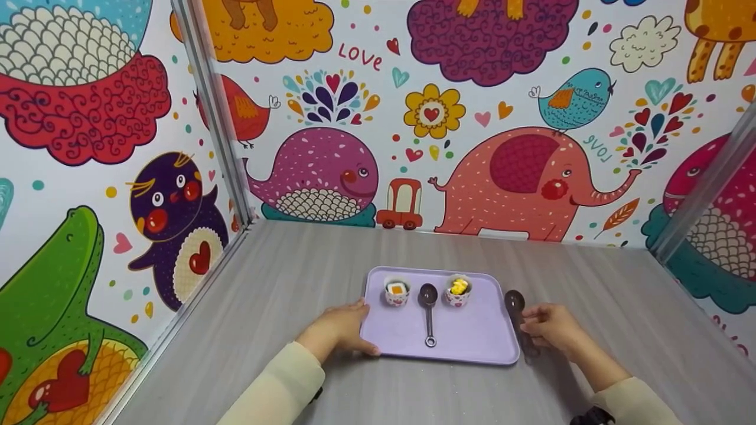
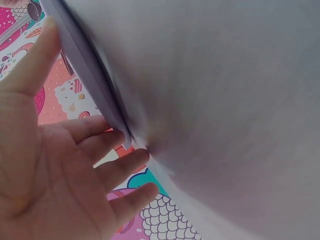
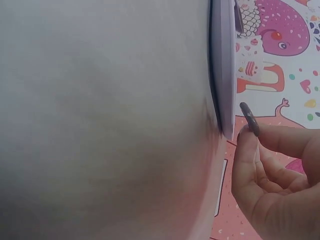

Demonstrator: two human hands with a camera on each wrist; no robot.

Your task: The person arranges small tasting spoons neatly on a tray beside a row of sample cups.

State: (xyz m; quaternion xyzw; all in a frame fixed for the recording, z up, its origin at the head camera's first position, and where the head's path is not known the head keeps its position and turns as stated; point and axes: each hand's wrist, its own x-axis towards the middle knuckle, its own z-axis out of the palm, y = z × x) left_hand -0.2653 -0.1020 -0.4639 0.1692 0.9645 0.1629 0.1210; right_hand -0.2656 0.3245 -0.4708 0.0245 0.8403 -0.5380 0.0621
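Note:
A lilac tray [image 1: 401, 333] lies on the table. On it a dark brown spoon [image 1: 429, 316] rests between two small paper cups. The left cup [image 1: 396, 295] contains something white and orange, the right cup [image 1: 458, 295] something yellow. My left hand [image 1: 342, 327] touches the tray's left edge, thumb near the front corner, fingers [image 2: 120, 170] extended along the side. Just off the tray's right edge, my right hand [image 1: 552, 327] pinches a second brown spoon [image 1: 515, 302] between thumb and forefinger. Its bowl points away from me; part of its handle [image 3: 249, 120] shows in the right wrist view.
The grey wood-grain table [image 1: 295, 265] runs back to a wall [image 1: 407, 130] printed with cartoon animals. Similar printed panels stand on the left [image 1: 106, 189] and right [image 1: 720, 236], joined by metal corner posts.

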